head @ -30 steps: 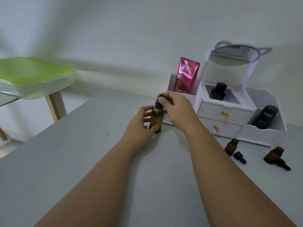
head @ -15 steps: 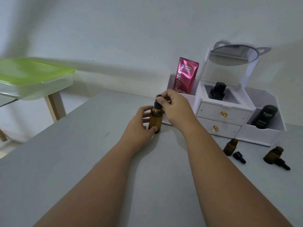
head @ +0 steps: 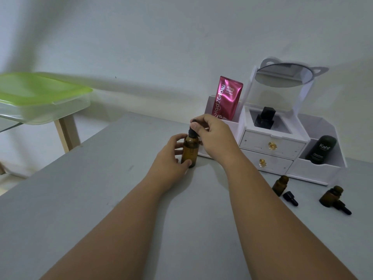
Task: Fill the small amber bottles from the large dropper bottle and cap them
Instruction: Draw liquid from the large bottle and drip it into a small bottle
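1. I see almost no change over the last second. The large dropper bottle [head: 189,152] still stands upright on the counter [head: 101,199].
2. The left hand [head: 170,156] grasps its body. The right hand [head: 214,136] pinches the black dropper cap [head: 192,132], which is still seated on the neck.
3. The small amber bottles [head: 280,185] stand open well to the right, with their loose caps [head: 290,198] beside them. I judge that filling hasn't started.

Plain white wall [head: 141,37]; grey table [head: 80,199]

Single head-worn wide-angle view, looking forward and down along both forearms, table [head: 101,199] close below
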